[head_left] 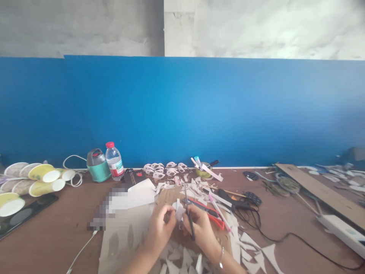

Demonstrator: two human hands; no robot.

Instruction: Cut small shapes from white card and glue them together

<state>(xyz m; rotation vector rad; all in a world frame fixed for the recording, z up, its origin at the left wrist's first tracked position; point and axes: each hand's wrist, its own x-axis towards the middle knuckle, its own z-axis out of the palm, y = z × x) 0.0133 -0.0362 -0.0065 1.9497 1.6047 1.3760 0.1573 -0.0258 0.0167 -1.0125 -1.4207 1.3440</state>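
Between the thumb and fingertips of my left hand (160, 226) is a small white paper piece (179, 212). My right hand (203, 228) is closed around dark-handled scissors (187, 203), their narrow blades pointing away from me beside the paper. Both hands are close together over a brown cardboard sheet (164, 196). White paper scraps (186, 258) lie beneath and beyond them. Just past my right hand are a red-and-black utility knife (218, 220) and a pink pen (214, 205). The exact contact between blades and paper is too small to make out.
Several white bird-like cutouts (159, 175) lie along the back. A green pot (202, 174), water bottle (114, 161) and teal container (98, 167) stand there. Paper cups (42, 173) lie left. To the right are a black glue gun (230, 199), its cable, and a white power strip (342, 232).
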